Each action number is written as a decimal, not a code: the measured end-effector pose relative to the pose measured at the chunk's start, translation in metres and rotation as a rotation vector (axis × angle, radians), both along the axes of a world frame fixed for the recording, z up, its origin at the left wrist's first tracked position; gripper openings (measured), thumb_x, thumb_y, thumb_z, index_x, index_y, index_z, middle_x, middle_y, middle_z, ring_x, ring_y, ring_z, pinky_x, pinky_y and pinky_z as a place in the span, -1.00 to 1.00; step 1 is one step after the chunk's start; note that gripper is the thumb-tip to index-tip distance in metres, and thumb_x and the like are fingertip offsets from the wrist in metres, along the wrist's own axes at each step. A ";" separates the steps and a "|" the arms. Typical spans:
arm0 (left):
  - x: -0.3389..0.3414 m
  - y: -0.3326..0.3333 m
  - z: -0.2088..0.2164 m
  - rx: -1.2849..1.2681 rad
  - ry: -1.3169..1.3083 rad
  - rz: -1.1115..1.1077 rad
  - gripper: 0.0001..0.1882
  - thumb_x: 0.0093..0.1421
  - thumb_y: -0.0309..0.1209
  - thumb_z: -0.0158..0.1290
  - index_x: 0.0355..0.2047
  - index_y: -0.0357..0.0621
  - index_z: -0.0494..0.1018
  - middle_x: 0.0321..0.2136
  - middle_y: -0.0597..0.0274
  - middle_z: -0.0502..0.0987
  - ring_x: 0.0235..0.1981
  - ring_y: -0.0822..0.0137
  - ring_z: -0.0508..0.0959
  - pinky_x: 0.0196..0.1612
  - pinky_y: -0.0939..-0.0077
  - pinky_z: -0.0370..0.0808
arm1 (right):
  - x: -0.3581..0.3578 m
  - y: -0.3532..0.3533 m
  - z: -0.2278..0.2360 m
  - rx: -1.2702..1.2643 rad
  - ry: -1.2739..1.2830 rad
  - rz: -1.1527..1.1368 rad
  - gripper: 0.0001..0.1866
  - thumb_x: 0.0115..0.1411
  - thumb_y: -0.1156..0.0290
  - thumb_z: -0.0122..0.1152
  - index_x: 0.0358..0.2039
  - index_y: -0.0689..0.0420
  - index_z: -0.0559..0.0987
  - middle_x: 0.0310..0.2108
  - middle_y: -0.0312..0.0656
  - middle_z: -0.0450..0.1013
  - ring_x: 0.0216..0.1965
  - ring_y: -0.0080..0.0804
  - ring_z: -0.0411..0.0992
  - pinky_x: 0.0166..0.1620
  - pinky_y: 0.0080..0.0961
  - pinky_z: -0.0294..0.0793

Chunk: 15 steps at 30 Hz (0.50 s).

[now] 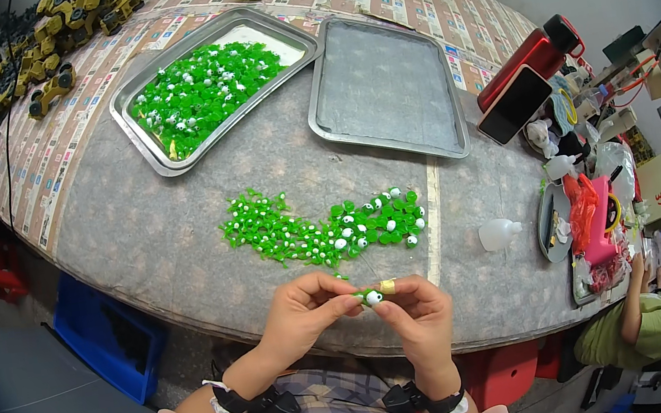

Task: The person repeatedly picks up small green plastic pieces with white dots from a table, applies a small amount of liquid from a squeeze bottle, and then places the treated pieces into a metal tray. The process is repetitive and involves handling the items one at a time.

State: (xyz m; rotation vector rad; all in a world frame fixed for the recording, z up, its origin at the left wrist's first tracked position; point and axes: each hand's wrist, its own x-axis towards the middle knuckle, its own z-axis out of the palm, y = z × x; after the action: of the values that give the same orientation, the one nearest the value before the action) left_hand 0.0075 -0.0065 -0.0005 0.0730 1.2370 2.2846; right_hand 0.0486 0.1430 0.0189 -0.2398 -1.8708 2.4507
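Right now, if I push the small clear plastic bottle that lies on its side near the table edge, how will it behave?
The small clear bottle lies on its side, so it would probably roll. It looks thin-walled and maybe empty, so likely light and easily knocked. Its narrower cap end suggests it would curve as it rolls, perhaps toward the grey table's edge.

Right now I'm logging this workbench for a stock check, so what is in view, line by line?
Small green and white plastic part: one, pinched between both hands.
Loose green and white parts: a heap, on the grey table ahead of the hands.
Metal tray of green parts: one, silver, far left.
Empty metal tray: one, silver, beside it.
Yellow toy vehicles: many, far left edge.
Red bottle: one, right.
Black phone: one, against the bottle.
Blue crate: one, under the table.
Co-worker in green shirt: one, lower right.
Left hand: holds the part.
Right hand: holds the part, fingertip taped.
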 end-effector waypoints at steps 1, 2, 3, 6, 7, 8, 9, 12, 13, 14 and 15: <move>0.000 0.001 0.001 0.005 0.006 0.005 -0.91 0.00 -0.56 -0.02 -0.43 -0.28 0.37 -0.47 0.20 0.46 -0.43 0.48 0.46 -0.34 0.68 0.41 | 0.000 0.000 0.000 -0.018 -0.007 -0.004 -0.82 -0.08 0.66 0.09 -0.38 0.28 0.40 -0.41 -0.17 0.41 -0.34 -0.51 0.39 -0.27 -0.68 0.37; 0.000 0.001 0.002 0.002 0.006 0.001 -0.90 0.00 -0.56 -0.02 -0.43 -0.29 0.37 -0.47 0.20 0.46 -0.44 0.48 0.46 -0.34 0.68 0.41 | 0.000 0.001 0.000 -0.025 -0.009 -0.003 -0.82 -0.07 0.65 0.10 -0.38 0.28 0.40 -0.41 -0.17 0.41 -0.35 -0.52 0.39 -0.28 -0.69 0.37; -0.001 0.002 0.002 0.000 0.005 -0.002 -0.90 0.00 -0.56 -0.01 -0.43 -0.29 0.37 -0.47 0.20 0.46 -0.44 0.48 0.46 -0.34 0.68 0.41 | 0.000 0.001 0.000 -0.033 -0.012 -0.001 -0.82 -0.07 0.64 0.10 -0.38 0.28 0.40 -0.41 -0.17 0.41 -0.35 -0.52 0.39 -0.29 -0.69 0.37; 0.000 0.002 0.004 -0.078 0.034 -0.014 -0.89 -0.01 -0.55 -0.01 -0.43 -0.30 0.37 -0.47 0.20 0.46 -0.44 0.48 0.46 -0.34 0.69 0.41 | 0.000 0.000 0.001 -0.008 0.016 -0.002 -0.82 -0.07 0.63 0.10 -0.38 0.28 0.40 -0.41 -0.16 0.41 -0.36 -0.54 0.39 -0.31 -0.71 0.37; 0.001 0.001 0.005 -0.117 0.048 -0.018 -0.89 -0.01 -0.54 0.00 -0.43 -0.31 0.38 -0.47 0.20 0.46 -0.44 0.48 0.46 -0.34 0.69 0.41 | 0.000 0.000 0.000 0.007 0.030 -0.002 -0.82 -0.06 0.63 0.10 -0.37 0.29 0.40 -0.41 -0.16 0.41 -0.37 -0.54 0.39 -0.32 -0.71 0.36; 0.001 0.002 0.006 -0.161 0.083 -0.018 -0.89 -0.01 -0.54 0.00 -0.43 -0.31 0.38 -0.48 0.21 0.46 -0.44 0.49 0.46 -0.35 0.69 0.41 | 0.000 0.002 0.001 0.003 -0.013 0.016 -0.81 -0.06 0.63 0.09 -0.37 0.29 0.40 -0.40 -0.16 0.41 -0.36 -0.54 0.39 -0.31 -0.70 0.36; 0.001 0.003 0.008 -0.206 0.119 -0.017 -0.89 -0.01 -0.53 0.01 -0.44 -0.31 0.38 -0.48 0.22 0.46 -0.45 0.50 0.46 -0.36 0.69 0.41 | 0.000 0.006 0.001 0.000 -0.054 0.034 -0.81 -0.06 0.64 0.08 -0.36 0.29 0.40 -0.40 -0.16 0.41 -0.35 -0.54 0.38 -0.30 -0.70 0.36; 0.000 0.003 0.012 -0.351 0.286 -0.024 -0.88 -0.03 -0.51 0.03 -0.44 -0.29 0.40 -0.50 0.23 0.46 -0.47 0.49 0.46 -0.40 0.68 0.40 | 0.000 0.009 0.004 -0.052 -0.109 0.034 -0.78 -0.05 0.64 0.07 -0.31 0.31 0.39 -0.37 -0.15 0.40 -0.32 -0.53 0.37 -0.27 -0.69 0.36; -0.001 0.004 0.013 -0.401 0.352 -0.029 -0.87 -0.04 -0.50 0.04 -0.45 -0.28 0.40 -0.51 0.23 0.46 -0.48 0.48 0.46 -0.42 0.67 0.39 | 0.000 0.009 0.005 -0.076 -0.115 0.023 -0.77 -0.04 0.64 0.06 -0.30 0.32 0.39 -0.36 -0.15 0.39 -0.31 -0.53 0.37 -0.27 -0.69 0.36; -0.002 0.003 0.015 -0.471 0.457 -0.029 -0.88 -0.06 -0.52 0.04 -0.46 -0.27 0.41 -0.51 0.21 0.46 -0.48 0.45 0.47 -0.42 0.66 0.39 | 0.000 0.010 0.004 -0.062 -0.111 0.041 -0.75 -0.04 0.63 0.06 -0.28 0.32 0.39 -0.35 -0.16 0.39 -0.31 -0.54 0.36 -0.26 -0.69 0.35; -0.004 0.002 0.018 -0.543 0.562 -0.029 -0.89 -0.08 -0.54 0.05 -0.48 -0.26 0.41 -0.52 0.20 0.46 -0.48 0.42 0.47 -0.42 0.64 0.39 | 0.000 0.012 0.003 -0.050 -0.106 0.060 -0.74 -0.04 0.63 0.06 -0.27 0.33 0.39 -0.34 -0.16 0.39 -0.30 -0.54 0.36 -0.26 -0.70 0.35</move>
State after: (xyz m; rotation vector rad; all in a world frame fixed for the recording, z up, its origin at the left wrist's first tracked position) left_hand 0.0039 -0.0046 0.0170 0.5554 2.0815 1.8779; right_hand 0.0488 0.1546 0.0221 -0.3267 -1.8855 2.5747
